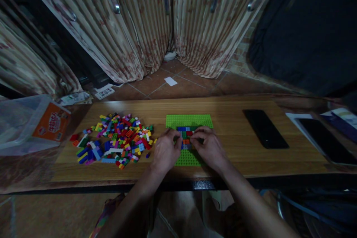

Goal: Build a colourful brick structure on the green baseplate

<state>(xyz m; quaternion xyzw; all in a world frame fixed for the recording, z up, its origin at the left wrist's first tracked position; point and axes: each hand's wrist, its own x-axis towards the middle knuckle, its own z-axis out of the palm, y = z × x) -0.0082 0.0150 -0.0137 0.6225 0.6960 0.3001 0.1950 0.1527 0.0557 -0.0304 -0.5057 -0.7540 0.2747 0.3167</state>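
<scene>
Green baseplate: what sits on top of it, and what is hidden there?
On the green baseplate are bricks, including blue, red and orange ones. The left hand and right hand cover parts of it; whatever lies beneath them cannot be seen.

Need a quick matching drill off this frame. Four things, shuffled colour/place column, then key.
1. Baseplate
2. Loose bricks
3. Plastic bin
4. Curtains

A. Mixed colours, heaped on the left part of the wooden tabletop
B. Striped, hanging beyond the tabletop
C. Bright green, with the left hand and right hand over it
D. See-through, with an orange label

Pairs: 1-C, 2-A, 3-D, 4-B
</scene>
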